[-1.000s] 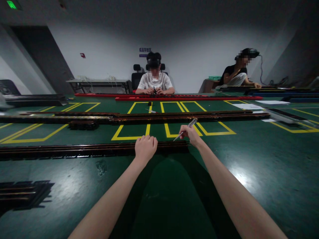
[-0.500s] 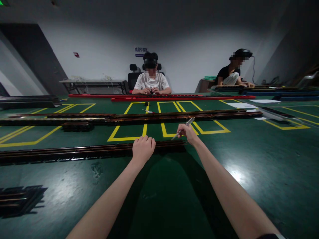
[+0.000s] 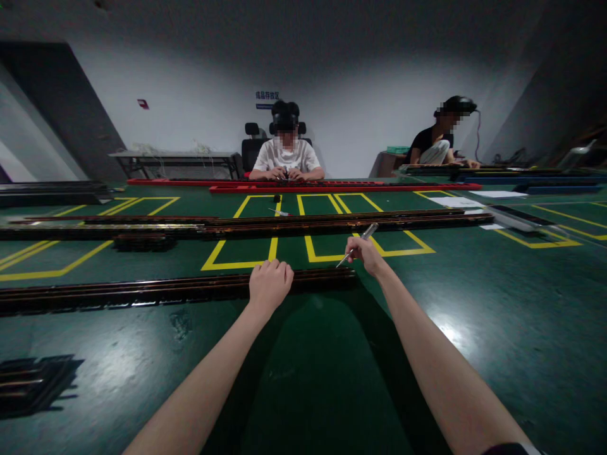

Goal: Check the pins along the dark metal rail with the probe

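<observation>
A long dark strip bundle (image 3: 142, 296), with thin coppery lines along it, lies across the green table in front of me. My left hand (image 3: 271, 284) is closed over it near its right end, knuckles up and fingertips hidden on the far side. My right hand (image 3: 364, 251) grips a slim silver pointed tool (image 3: 370, 231), slanted like a pen. Its thin tip points down and left, at the far edge of the strip bundle's right end; whether it touches I cannot tell.
More dark strips (image 3: 332, 221) run across the table beyond my hands, over yellow tape rectangles (image 3: 237, 264). Another dark bundle (image 3: 33, 382) lies near left. Long red strips (image 3: 341, 188) lie before a seated person (image 3: 287, 155); a second person (image 3: 429, 142) sits far right. White papers (image 3: 455, 202) lie right.
My right hand has shifted slightly right with the silver tool, whose tip has moved toward the strip bundle's right end. My left hand stays on the bundle.
</observation>
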The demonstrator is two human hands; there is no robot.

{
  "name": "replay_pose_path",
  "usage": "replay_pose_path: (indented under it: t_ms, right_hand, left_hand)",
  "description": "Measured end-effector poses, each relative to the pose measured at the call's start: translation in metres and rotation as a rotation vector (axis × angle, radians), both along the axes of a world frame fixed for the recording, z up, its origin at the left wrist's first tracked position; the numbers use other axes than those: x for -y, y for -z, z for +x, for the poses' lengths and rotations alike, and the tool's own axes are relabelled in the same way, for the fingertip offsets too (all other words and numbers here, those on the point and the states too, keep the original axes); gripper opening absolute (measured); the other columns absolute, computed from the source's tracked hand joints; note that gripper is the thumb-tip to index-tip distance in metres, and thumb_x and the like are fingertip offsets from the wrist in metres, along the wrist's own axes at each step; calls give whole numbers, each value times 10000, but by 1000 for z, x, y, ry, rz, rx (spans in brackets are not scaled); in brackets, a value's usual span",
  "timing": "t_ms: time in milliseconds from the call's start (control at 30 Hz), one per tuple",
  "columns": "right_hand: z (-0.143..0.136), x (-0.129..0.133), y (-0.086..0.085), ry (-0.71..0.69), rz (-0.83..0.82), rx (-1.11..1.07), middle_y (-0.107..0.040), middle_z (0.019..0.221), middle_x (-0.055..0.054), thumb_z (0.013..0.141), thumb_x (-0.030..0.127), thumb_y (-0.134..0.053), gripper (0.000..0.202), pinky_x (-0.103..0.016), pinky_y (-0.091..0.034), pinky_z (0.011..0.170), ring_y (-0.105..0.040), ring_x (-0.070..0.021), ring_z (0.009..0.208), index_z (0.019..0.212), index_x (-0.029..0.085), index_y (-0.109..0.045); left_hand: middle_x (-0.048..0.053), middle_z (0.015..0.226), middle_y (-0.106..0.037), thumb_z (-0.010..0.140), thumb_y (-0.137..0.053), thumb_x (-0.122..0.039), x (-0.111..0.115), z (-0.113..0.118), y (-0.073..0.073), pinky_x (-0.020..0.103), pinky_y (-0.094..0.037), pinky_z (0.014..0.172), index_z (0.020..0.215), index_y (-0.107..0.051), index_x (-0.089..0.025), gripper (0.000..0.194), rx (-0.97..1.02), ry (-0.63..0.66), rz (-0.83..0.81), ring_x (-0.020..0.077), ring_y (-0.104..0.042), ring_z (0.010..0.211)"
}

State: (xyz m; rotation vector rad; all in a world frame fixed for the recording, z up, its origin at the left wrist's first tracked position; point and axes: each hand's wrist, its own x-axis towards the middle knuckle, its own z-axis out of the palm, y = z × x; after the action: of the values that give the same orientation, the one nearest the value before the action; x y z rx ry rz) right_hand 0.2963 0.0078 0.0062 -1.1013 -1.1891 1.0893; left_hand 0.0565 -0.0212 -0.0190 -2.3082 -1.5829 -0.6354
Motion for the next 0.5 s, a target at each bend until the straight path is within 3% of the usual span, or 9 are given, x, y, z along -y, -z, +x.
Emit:
replay_pose_path:
  t_ms: [500]
  right_hand:
    - [15,-1,3,-25,17,0,-490,436,15,575,225,-512,133,-208,-365,409,-445,-86,401,456,177,-476]
  left_hand:
    - [90,730,-674,919,-258,-278,-2,-1,2,311,-456,619,729,-666,-140,470,21,19,13,179,-614,663]
